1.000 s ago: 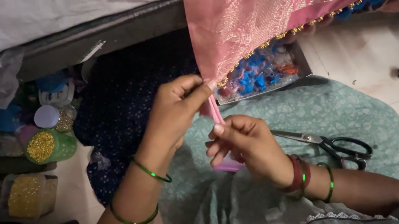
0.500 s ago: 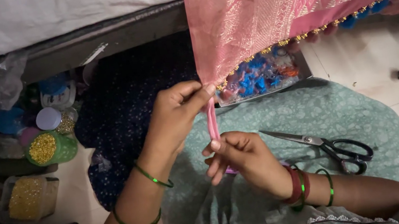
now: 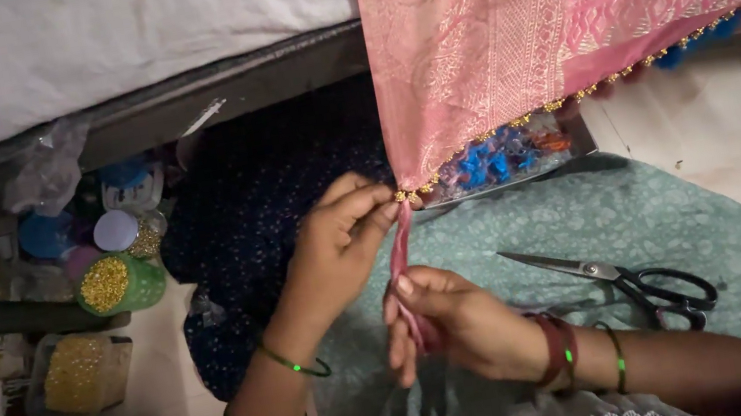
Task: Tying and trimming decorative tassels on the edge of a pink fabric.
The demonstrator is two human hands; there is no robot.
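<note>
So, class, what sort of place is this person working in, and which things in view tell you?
Probably a room at home used for sewing or beadwork on the floor. A bed's edge sits above, tubs of gold beads stand on the tiled floor, and scissors lie on the lap beside the pink cloth.

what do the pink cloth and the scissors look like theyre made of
Pink cloth: likely woven silk-like fabric with a soft sheen, patterned in gold-toned thread and edged with small beads. Scissors: bright metal blades, shiny; handles matte black, probably plastic.
</note>
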